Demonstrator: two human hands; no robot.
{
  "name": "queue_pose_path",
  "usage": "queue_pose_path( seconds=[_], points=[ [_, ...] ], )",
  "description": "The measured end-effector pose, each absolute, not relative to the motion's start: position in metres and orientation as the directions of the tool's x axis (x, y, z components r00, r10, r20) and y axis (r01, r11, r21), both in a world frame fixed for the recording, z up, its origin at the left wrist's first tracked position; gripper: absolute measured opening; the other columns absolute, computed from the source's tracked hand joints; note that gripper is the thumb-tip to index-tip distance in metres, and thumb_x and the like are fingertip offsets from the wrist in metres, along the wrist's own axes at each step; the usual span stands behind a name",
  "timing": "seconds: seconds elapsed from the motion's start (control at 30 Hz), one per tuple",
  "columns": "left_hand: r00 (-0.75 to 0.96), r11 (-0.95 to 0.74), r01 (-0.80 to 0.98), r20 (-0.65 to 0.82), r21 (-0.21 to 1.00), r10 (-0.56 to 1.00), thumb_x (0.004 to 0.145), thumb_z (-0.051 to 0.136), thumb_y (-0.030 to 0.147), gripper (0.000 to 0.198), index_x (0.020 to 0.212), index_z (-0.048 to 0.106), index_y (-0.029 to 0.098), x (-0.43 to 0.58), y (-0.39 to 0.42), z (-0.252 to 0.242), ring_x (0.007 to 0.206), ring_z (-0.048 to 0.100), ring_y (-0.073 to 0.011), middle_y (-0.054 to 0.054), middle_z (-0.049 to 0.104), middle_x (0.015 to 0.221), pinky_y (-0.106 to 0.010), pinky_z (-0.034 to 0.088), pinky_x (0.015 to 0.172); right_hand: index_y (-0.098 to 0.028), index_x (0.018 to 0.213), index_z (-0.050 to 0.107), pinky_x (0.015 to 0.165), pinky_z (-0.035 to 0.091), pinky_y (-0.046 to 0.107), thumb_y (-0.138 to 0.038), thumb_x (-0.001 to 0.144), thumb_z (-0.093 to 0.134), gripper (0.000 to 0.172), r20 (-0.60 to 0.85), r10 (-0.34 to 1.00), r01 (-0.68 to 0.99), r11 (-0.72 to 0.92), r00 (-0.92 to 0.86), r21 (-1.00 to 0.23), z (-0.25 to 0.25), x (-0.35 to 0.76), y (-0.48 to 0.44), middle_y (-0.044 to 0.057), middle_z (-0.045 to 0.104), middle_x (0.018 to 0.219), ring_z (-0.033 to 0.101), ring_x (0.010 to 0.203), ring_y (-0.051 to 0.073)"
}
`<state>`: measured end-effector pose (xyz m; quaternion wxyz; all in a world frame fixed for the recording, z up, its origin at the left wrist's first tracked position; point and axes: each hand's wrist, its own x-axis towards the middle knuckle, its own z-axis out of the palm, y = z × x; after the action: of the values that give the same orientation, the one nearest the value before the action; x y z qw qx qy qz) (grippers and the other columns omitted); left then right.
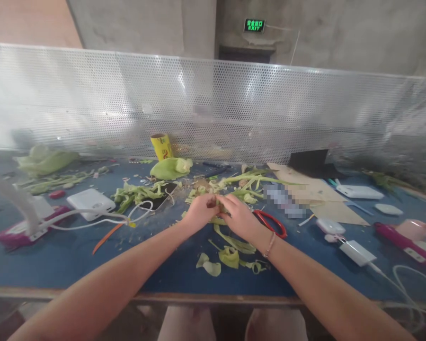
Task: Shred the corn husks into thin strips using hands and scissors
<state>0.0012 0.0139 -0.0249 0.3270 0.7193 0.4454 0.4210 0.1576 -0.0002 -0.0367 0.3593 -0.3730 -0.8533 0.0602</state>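
My left hand (200, 210) and my right hand (237, 214) meet over the middle of the blue table, fingers closed and fingertips together. Whatever sits between them is small and mostly hidden. Pale green leaf scraps (230, 256) lie just in front of the hands, and long green stalks (255, 180) spread behind them. Beside my right hand is a pair of red-handled scissors (281, 226), partly covered by that hand. To the left of my left hand, a heap of green leaves (135, 195) rests against a dark phone (165, 196).
A yellow roll (161, 147) stands by the perforated metal screen (128, 104), behind a green pod-like piece (170, 168). White power banks (91, 204), cables and pink power strips (412, 244) occupy both sides. Brown paper (326, 206) lies at right; an orange strip (106, 238) lies at left.
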Motion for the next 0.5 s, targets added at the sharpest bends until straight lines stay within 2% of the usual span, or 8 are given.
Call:
queue_pose_path(
  seconds=[0.23, 0.4, 0.5],
  points=[
    [0.314, -0.326, 0.355, 0.217, 0.876, 0.924, 0.063, 0.058, 0.024, 0.009, 0.063, 0.058, 0.014, -0.0031, 0.0134, -0.0162, 0.054, 0.051, -0.0121, 0.001, 0.055, 0.055, -0.024, 0.04, 0.052, -0.02, 0.119, 0.056, 0.087, 0.048, 0.038, -0.019, 0.082, 0.056, 0.036, 0.537, 0.744, 0.58, 0.658, -0.399, -0.48, -0.0334, 0.1616, 0.0014, 0.008, 0.057, 0.097, 0.058, 0.095, 0.02],
    [0.338, -0.262, 0.378, 0.131, 0.888, 0.932, 0.063, 0.053, 0.019, 0.01, 0.067, 0.061, 0.014, -0.0053, 0.0155, -0.0146, 0.057, 0.055, -0.0127, 0.0, 0.06, 0.057, -0.024, 0.042, 0.056, -0.019, 0.113, 0.06, 0.085, 0.048, 0.037, -0.016, 0.084, 0.051, 0.031, 0.51, 0.757, 0.589, 0.646, -0.409, -0.486, -0.0314, 0.1642, 0.0042, 0.008, 0.058, 0.095, 0.058, 0.091, 0.019],
    [0.347, -0.271, 0.369, 0.138, 0.889, 0.928, 0.063, 0.054, 0.019, 0.009, 0.066, 0.061, 0.014, -0.0042, 0.0151, -0.0143, 0.055, 0.054, -0.0121, 0.0, 0.058, 0.055, -0.024, 0.041, 0.055, -0.019, 0.116, 0.058, 0.084, 0.049, 0.038, -0.018, 0.083, 0.052, 0.033, 0.507, 0.743, 0.595, 0.662, -0.438, -0.457, -0.0311, 0.167, 0.0033, 0.008, 0.057, 0.096, 0.058, 0.091, 0.02]
  ],
)
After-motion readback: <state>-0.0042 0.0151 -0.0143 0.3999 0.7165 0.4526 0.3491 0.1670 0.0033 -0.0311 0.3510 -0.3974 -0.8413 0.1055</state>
